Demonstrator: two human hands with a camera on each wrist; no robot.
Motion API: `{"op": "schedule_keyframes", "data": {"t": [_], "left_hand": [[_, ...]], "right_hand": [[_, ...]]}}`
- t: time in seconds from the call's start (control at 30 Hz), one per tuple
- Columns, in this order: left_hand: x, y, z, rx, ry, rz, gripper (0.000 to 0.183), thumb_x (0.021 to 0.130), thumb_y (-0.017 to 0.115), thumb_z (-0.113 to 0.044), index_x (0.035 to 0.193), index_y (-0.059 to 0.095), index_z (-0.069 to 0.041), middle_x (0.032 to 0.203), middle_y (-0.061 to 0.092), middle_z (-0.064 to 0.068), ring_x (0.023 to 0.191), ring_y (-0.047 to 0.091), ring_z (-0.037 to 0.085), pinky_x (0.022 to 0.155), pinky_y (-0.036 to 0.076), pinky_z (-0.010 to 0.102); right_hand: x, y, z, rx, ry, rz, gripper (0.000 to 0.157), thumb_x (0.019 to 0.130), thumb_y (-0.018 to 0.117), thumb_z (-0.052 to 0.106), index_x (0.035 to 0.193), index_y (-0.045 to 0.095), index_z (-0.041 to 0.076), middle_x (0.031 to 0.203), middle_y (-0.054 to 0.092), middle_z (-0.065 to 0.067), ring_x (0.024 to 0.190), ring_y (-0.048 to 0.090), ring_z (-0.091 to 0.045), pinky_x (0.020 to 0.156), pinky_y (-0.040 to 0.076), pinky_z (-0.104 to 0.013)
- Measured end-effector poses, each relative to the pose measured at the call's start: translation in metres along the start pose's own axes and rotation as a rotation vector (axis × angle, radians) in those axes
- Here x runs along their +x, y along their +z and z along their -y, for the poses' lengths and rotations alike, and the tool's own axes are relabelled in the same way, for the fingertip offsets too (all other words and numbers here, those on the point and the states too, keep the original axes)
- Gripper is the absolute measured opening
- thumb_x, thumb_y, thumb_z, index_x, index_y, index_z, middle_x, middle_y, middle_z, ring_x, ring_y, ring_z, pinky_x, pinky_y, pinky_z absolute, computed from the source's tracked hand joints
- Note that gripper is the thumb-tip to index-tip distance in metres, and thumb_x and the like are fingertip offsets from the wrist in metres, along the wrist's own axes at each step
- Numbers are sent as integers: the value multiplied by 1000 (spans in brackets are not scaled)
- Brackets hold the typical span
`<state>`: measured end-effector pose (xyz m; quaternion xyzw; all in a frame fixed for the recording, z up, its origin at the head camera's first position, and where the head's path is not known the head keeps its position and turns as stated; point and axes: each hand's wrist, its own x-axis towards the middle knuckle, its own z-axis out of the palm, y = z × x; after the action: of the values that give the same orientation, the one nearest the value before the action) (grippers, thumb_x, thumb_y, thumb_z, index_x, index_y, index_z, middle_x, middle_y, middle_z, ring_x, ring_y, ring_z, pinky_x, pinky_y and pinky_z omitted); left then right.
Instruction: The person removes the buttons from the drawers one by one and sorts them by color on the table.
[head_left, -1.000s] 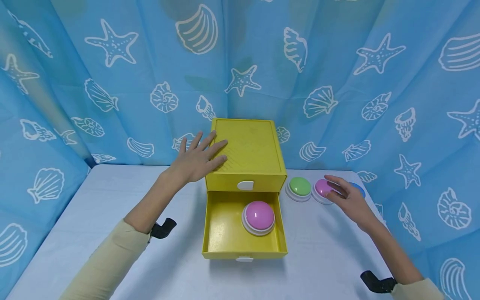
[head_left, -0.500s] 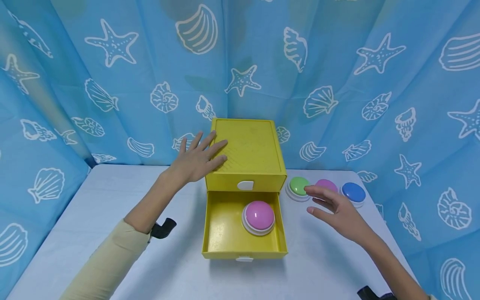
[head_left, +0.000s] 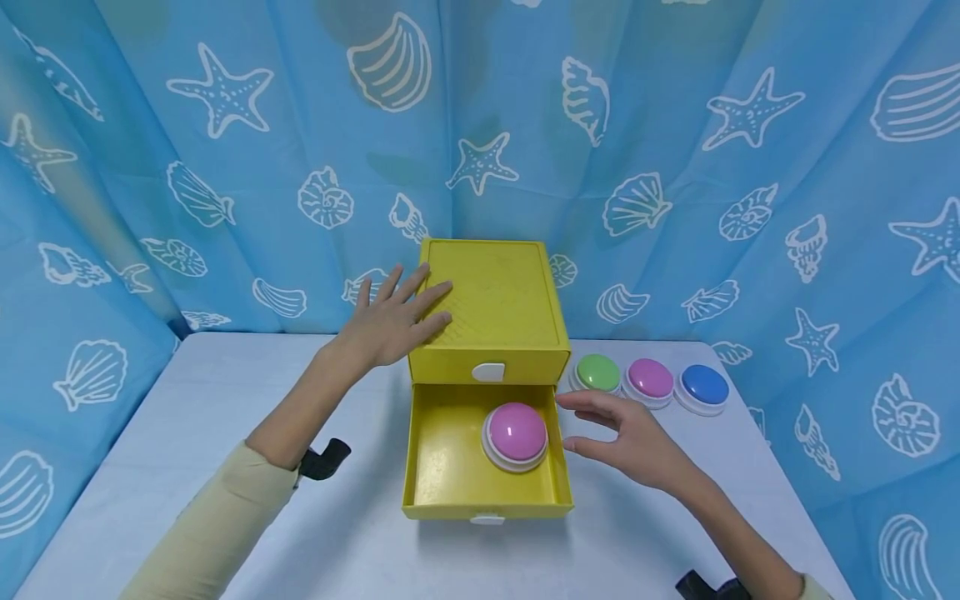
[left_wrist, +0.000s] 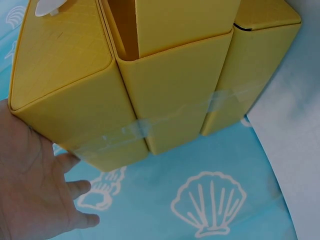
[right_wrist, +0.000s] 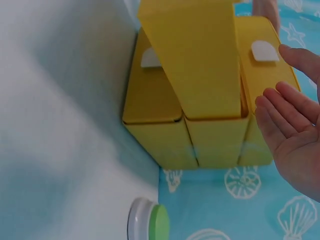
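Observation:
A yellow drawer unit [head_left: 491, 292] stands on the table, and one of its drawers [head_left: 446, 467] is pulled out. Inside that drawer, towards its right side, sits a pink push-button light [head_left: 517, 432] on a white base. My left hand [head_left: 386, 327] rests on the top left edge of the unit with fingers spread. Just right of the open drawer, my right hand [head_left: 626, 433] hovers with relaxed fingers and thumb apart, holding nothing. In the right wrist view its palm [right_wrist: 297, 155] shows bare beside the unit.
To the right of the unit, a green push-button light [head_left: 598, 372], another pink one [head_left: 650, 379] and a blue one [head_left: 703, 386] stand in a row on the white table [head_left: 285, 533]. A blue curtain [head_left: 322, 125] with shell prints hangs behind.
My right hand has moved left and nearer, from over the row of lights to beside the open drawer, uncovering the blue and pink lights. My left hand has stayed on the unit.

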<state>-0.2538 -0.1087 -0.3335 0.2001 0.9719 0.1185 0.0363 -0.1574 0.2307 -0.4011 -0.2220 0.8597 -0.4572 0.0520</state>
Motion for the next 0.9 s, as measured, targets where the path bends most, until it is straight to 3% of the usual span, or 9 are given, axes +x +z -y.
{"op": "schedule_keyframes", "data": {"t": [0.27, 0.53, 0.7, 0.9], "left_hand": [[-2, 0, 0, -13, -5, 0, 64, 105, 29, -56, 161, 24, -24, 167, 5, 7, 151, -2, 38, 113, -3, 65], [-1, 2, 2, -11, 2, -6, 64, 106, 28, -56, 161, 24, -25, 167, 6, 7, 151, -3, 37, 114, -2, 65], [0, 3, 3, -14, 8, -3, 64, 105, 28, -57, 161, 23, -25, 167, 5, 6, 151, -5, 36, 114, -3, 65], [1, 3, 2, -22, 1, 0, 65, 105, 27, -58, 161, 23, -25, 167, 4, 6, 151, -6, 36, 114, -5, 64]], "right_hand": [[17, 19, -1, 33, 40, 31, 50, 86, 82, 19, 129, 65, 1, 128, 65, -13, 119, 62, -29, 93, 51, -38], [31, 26, 9, -165, -18, 49, 48, 83, 84, 23, 125, 69, 6, 120, 69, -4, 112, 64, -26, 93, 52, -48], [35, 33, 11, -314, -12, 50, 48, 79, 87, 29, 122, 72, 13, 115, 70, 2, 107, 63, -20, 92, 53, -43], [36, 41, 11, -436, -16, 80, 61, 74, 90, 37, 126, 69, 13, 116, 67, 3, 106, 59, -18, 89, 54, -40]]}}
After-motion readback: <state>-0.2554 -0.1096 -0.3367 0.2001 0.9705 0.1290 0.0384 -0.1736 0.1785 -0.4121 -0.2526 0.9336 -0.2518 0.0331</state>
